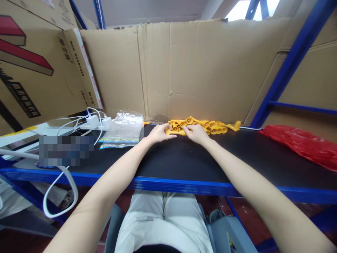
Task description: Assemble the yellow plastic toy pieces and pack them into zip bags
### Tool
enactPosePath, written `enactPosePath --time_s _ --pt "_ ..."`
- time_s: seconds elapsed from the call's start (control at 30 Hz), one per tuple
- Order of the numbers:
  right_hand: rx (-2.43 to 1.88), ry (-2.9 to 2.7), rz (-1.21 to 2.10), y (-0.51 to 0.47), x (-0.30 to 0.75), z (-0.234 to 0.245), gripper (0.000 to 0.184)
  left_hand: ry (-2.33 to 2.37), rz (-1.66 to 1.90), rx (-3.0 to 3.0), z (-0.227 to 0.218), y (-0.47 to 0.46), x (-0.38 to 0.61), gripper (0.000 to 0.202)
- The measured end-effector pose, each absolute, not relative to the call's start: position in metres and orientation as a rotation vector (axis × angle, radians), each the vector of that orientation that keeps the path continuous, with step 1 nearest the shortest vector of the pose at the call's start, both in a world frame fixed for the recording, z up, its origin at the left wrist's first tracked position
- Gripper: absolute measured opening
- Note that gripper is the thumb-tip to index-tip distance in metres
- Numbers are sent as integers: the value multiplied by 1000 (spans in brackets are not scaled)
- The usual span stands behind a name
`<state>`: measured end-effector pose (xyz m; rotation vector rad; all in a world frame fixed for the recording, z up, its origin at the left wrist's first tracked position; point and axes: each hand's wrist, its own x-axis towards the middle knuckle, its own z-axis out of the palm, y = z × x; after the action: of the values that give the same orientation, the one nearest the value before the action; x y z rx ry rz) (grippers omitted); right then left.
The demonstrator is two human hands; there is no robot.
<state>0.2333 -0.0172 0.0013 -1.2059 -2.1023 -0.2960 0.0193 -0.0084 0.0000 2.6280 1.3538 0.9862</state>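
A heap of yellow-orange plastic pieces (217, 130) with round, cup-like ends lies on the black tabletop (181, 161), against the cardboard at the back. At the heap's front left, one yellow plastic piece (173, 132) lies crosswise between my hands. My left hand (159, 133) has its thumb and fingers closed about the left end of that piece. Toward its right end, my right hand (197, 133) is closed on it, thumb side inward, and its fingers partly cover the heap behind. What kind of article the pieces are I cannot make out.
Clear plastic bags (123, 128) lie left of my hands, beside white chargers (92, 121) with looping cables. A red plastic bag (297, 144) lies at the right. Cardboard (210, 70) walls the back; a blue metal edge (179, 185) runs along the front.
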Motion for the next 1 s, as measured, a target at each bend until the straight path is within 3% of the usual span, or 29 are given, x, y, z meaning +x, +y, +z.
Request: enactPosePath --time_s 0.13,0.5,0.7,0.83,1.0 --pt "-1277 -2052 -272 -14 232 1 44 1378 985 2656 0 -11 20 51" --pt "-1418 -1950 224 -16 229 8 50 1428 1011 2668 3 -14 22 54" --pt "-1122 -1985 -32 -14 234 -1 41 1385 1049 2600 3 -11 20 52" --pt "-1213 -1985 -176 -11 234 -2 43 1352 1065 2634 2 -11 21 52" --pt "-1328 -1948 -107 -9 231 1 42 1385 1043 2662 1 -10 21 53"
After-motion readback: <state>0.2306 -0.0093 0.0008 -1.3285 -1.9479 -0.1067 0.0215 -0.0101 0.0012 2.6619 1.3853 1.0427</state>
